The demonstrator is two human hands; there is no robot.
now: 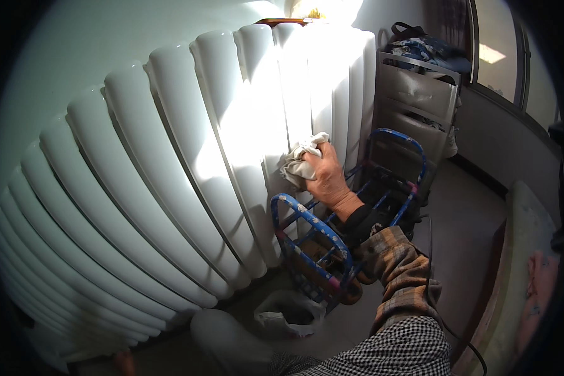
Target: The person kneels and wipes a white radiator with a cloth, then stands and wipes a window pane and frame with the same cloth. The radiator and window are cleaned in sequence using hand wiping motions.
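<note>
My right hand is closed round a crumpled off-white cloth. It presses the cloth against the columns of a white radiator, right of the middle of the view. The radiator's glossy columns run from the far left to the upper right, and strong sunlight whitens its upper right part. Below my wrist stands a blue patterned metal frame with rounded handles, close in front of the radiator. My left hand is out of the picture.
A grey drawer unit with cloth items on top stands behind the frame. A plastic bag lies on the floor near my knee. A dark cord hangs beside my sleeve. At the right is a padded edge with pink fabric.
</note>
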